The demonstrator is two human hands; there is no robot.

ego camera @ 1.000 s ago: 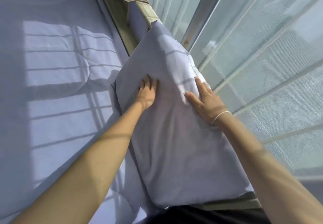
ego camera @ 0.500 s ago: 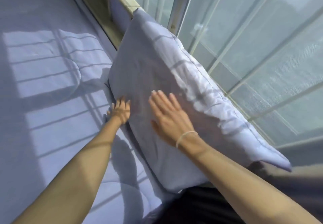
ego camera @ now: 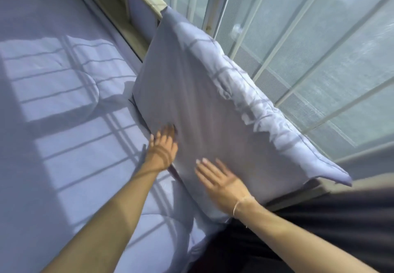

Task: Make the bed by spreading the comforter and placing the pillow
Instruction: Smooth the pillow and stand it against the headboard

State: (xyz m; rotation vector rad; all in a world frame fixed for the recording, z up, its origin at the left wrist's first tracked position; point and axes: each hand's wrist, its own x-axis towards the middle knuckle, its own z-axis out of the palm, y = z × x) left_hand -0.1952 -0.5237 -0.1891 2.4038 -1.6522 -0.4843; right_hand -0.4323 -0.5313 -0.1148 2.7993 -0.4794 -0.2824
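A lilac pillow (ego camera: 204, 110) is propped against the window screen (ego camera: 309, 59) at the bed's edge, pressed by the flat, outspread left hand (ego camera: 163, 147) and right hand (ego camera: 221, 182); nothing is gripped. Judged soft and light, it is best taken by opposite edges above the spread comforter (ego camera: 64, 123).

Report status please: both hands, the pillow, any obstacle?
Left hand and right hand flat on pillow, neither gripping. Pillow propped tilted against window, over comforter. No visible obstacle.
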